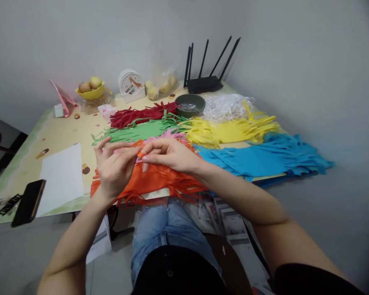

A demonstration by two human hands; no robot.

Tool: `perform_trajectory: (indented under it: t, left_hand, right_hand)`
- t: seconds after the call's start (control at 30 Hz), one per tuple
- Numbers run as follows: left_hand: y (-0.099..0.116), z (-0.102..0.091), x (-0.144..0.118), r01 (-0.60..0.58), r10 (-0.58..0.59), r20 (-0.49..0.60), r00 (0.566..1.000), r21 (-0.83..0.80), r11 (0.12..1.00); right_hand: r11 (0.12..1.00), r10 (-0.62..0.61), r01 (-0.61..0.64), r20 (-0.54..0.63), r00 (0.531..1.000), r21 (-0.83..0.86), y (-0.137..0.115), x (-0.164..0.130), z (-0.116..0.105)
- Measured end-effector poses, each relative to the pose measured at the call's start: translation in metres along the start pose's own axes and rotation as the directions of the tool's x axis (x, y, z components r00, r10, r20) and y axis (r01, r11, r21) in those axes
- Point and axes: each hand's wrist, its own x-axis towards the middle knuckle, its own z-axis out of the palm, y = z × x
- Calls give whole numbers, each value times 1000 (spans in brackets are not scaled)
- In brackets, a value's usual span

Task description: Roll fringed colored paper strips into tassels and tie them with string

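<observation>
My left hand (114, 168) and my right hand (169, 155) meet above the table's front edge, both pinching one thin orange paper strip (139, 155) between fingertips. Right under them lies the pile of orange paper strips (155, 180), hanging slightly over the edge. Around it are piles of pink strips (169, 134), green strips (135, 131), dark red strips (141, 114), yellow strips (230, 130), blue strips (264, 157) and white strips (224, 105).
A dark green bowl (190, 105) sits behind the strips, a black router (204, 84) at the back. A white sheet (63, 177) and black phone (28, 201) lie at front left. A yellow fruit bowl (90, 91) stands far left. The wall is close on the right.
</observation>
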Motion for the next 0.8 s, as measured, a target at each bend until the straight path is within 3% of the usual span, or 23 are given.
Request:
perform_trajectory:
  t: [0.1,0.23,0.33,0.4,0.47,0.53,0.6,0.67,0.7,0.8]
  left_hand:
    - [10,7,5,96,-108,-79,991,-139,986]
    - [12,17,16,351,-370,45,928,-442,825]
    - [5,29,25,425,-468,53,882,-520,741]
    - [-3,39,30,442,-514,13,858,-528,725]
    - [-13,47,38,452,-554,-35,832,-535,714]
    - [-24,49,47,430,-595,-112,796,-586,686]
    - [-35,45,57,390,-656,-146,741,-701,597]
    - [-45,36,65,394,-724,-80,685,-795,461]
    - [-49,32,68,419,-746,-28,665,-812,405]
    - [-55,30,68,544,-773,89,628,-761,353]
  right_hand:
    - [994,-110,111,-42,993,21,0,5,2]
    - [965,-249,228,-176,952,-134,-4,21,-2]
    - [910,-333,234,-268,904,-342,-5,33,-3]
    - [857,-365,209,-266,892,-471,-3,41,-5]
    - [765,-410,224,-188,892,-604,-1,50,-18]
    - [603,-447,229,-86,891,-764,-3,61,-48]
    - [404,-412,81,-102,905,-911,-11,73,-98]
    - [203,-297,-310,-360,884,-929,-20,84,-162]
    - [53,-216,-503,-502,838,-863,-23,88,-195]
    - [-84,-92,-661,-655,750,-745,-20,94,-277]
